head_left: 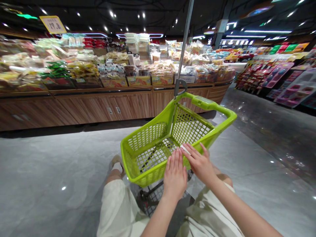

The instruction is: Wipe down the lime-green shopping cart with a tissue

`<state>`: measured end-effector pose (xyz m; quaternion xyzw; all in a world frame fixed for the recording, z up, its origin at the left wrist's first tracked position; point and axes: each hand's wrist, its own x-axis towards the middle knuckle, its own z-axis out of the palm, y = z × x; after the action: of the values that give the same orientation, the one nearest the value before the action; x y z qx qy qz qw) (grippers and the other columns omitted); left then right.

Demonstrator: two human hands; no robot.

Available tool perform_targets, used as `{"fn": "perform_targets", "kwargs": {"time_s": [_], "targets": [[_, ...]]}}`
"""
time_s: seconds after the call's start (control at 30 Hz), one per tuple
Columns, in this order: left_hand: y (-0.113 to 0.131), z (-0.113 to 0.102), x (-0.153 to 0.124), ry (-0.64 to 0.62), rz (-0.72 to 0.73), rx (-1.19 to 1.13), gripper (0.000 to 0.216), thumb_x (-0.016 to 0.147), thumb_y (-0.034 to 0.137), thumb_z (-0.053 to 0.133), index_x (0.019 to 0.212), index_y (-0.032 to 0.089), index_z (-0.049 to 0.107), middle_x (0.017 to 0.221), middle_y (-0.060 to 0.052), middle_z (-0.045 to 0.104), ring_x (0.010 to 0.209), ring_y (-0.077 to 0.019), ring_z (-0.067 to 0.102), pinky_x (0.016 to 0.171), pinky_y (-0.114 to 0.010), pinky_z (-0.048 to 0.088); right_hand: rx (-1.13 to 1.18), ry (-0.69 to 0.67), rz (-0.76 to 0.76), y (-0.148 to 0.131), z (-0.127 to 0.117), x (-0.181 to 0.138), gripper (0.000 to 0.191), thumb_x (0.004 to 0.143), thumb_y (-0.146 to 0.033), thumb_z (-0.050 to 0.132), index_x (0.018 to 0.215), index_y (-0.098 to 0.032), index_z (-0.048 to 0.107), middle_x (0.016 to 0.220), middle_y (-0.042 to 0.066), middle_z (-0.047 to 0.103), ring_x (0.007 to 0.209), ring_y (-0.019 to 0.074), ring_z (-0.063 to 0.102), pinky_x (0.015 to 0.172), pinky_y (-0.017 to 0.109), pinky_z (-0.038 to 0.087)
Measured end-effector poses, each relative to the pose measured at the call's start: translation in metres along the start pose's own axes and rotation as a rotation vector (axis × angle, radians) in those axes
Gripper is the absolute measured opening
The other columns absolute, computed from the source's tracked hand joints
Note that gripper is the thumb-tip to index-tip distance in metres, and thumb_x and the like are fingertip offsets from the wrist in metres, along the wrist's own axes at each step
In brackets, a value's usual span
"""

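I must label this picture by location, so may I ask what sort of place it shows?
Most likely a supermarket: a lime-green plastic shopping cart, a long brown wood-panelled counter piled with colourful packaged goods, and a yellow-edged rectangular price sign.

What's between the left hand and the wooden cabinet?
Head view: the green cart's basket, then a strip of gray floor in front of the cabinet.

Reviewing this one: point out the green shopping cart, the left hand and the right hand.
Green shopping cart (155, 173): head view, on the basket's near side wall.
Left hand (175, 175): head view, on the back of the hand.
Right hand (199, 165): head view, likewise on its back.
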<state>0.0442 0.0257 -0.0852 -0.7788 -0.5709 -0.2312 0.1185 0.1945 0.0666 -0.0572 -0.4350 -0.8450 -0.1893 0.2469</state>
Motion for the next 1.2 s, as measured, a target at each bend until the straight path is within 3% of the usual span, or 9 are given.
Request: {"fn": "perform_targets", "kwargs": {"time_s": [0.2, 0.3, 0.47, 0.57, 0.7, 0.8, 0.97, 1.07, 1.2], "targets": [[-0.003, 0.002, -0.003, 0.003, 0.0, -0.002, 0.061, 0.097, 0.026, 0.035, 0.153, 0.009, 0.019, 0.161, -0.01, 0.022, 0.148, -0.0214, 0.02, 0.12, -0.039, 0.027, -0.188, 0.214, 0.326, 0.086, -0.019, 0.008, 0.044, 0.09, -0.012, 0.044, 0.13, -0.026, 0.057, 0.137, 0.009, 0.059, 0.129, 0.0275, 0.053, 0.114, 0.062, 0.004], [0.0, 0.003, -0.002, 0.004, -0.016, 0.0, 0.061, 0.097, 0.026, 0.035, 0.153, 0.009, 0.018, 0.161, -0.01, 0.021, 0.148, -0.0222, 0.02, 0.12, -0.04, 0.027, -0.157, 0.185, 0.353, 0.061, -0.011, 0.007, 0.046, 0.088, -0.01, 0.043, 0.131, -0.023, 0.055, 0.14, 0.01, 0.056, 0.131, 0.0263, 0.05, 0.116, 0.059, 0.006], [-0.001, 0.001, 0.0, -0.017, 0.0, 0.01, 0.062, 0.098, 0.031, 0.035, 0.153, 0.01, 0.017, 0.161, -0.01, 0.023, 0.148, -0.0219, 0.02, 0.12, -0.04, 0.026, 0.029, -0.001, 0.024, -0.009, 0.002, 0.002, 0.051, 0.087, -0.007, 0.042, 0.135, -0.02, 0.052, 0.144, 0.007, 0.052, 0.136, 0.0189, 0.045, 0.12, 0.045, 0.011], [-0.004, -0.001, 0.0, -0.02, 0.01, 0.017, 0.062, 0.097, 0.029, 0.034, 0.153, 0.009, 0.017, 0.161, -0.009, 0.022, 0.148, -0.0211, 0.02, 0.12, -0.039, 0.026, -0.008, 0.011, 0.051, 0.021, -0.008, 0.003, 0.048, 0.089, -0.008, 0.043, 0.133, -0.024, 0.054, 0.141, 0.006, 0.056, 0.131, 0.0196, 0.05, 0.119, 0.05, 0.006], [-0.003, -0.003, 0.0, -0.026, 0.008, 0.016, 0.062, 0.097, 0.028, 0.035, 0.153, 0.008, 0.017, 0.162, -0.01, 0.019, 0.149, -0.0215, 0.019, 0.12, -0.039, 0.026, -0.161, 0.186, 0.307, 0.081, -0.021, 0.008, 0.043, 0.09, -0.012, 0.044, 0.129, -0.025, 0.057, 0.137, 0.009, 0.059, 0.128, 0.0266, 0.053, 0.115, 0.061, 0.003], [0.0, -0.001, 0.0, -0.024, -0.003, 0.014, 0.062, 0.097, 0.027, 0.036, 0.153, 0.008, 0.018, 0.162, -0.011, 0.019, 0.149, -0.0224, 0.018, 0.12, -0.04, 0.026, -0.161, 0.181, 0.345, 0.064, -0.013, 0.009, 0.048, 0.088, -0.009, 0.044, 0.132, -0.023, 0.055, 0.139, 0.011, 0.057, 0.131, 0.0275, 0.051, 0.116, 0.06, 0.004], [-0.001, 0.0, -0.001, -0.018, -0.007, 0.015, 0.061, 0.097, 0.027, 0.034, 0.153, 0.009, 0.018, 0.161, -0.01, 0.021, 0.149, -0.0217, 0.017, 0.121, -0.04, 0.025, -0.009, -0.005, -0.022, 0.0, 0.002, 0.006, 0.053, 0.087, -0.006, 0.042, 0.136, -0.022, 0.052, 0.141, 0.008, 0.055, 0.133, 0.0192, 0.048, 0.12, 0.045, 0.008], [-0.004, -0.002, -0.001, -0.024, 0.012, 0.01, 0.06, 0.098, 0.027, 0.032, 0.153, 0.008, 0.018, 0.161, -0.01, 0.02, 0.149, -0.0214, 0.018, 0.12, -0.04, 0.026, -0.046, -0.001, -0.001, 0.029, -0.008, 0.007, 0.051, 0.088, -0.007, 0.041, 0.134, -0.025, 0.053, 0.14, 0.006, 0.057, 0.131, 0.0192, 0.051, 0.12, 0.05, 0.005], [-0.003, -0.002, 0.0, -0.017, 0.008, -0.003, 0.061, 0.098, 0.027, 0.034, 0.153, 0.008, 0.017, 0.161, -0.01, 0.02, 0.148, -0.0218, 0.019, 0.12, -0.041, 0.028, -0.157, 0.17, 0.255, 0.081, -0.019, 0.011, 0.043, 0.09, -0.012, 0.044, 0.129, -0.025, 0.057, 0.136, 0.008, 0.06, 0.129, 0.0251, 0.052, 0.116, 0.058, 0.003]]}}
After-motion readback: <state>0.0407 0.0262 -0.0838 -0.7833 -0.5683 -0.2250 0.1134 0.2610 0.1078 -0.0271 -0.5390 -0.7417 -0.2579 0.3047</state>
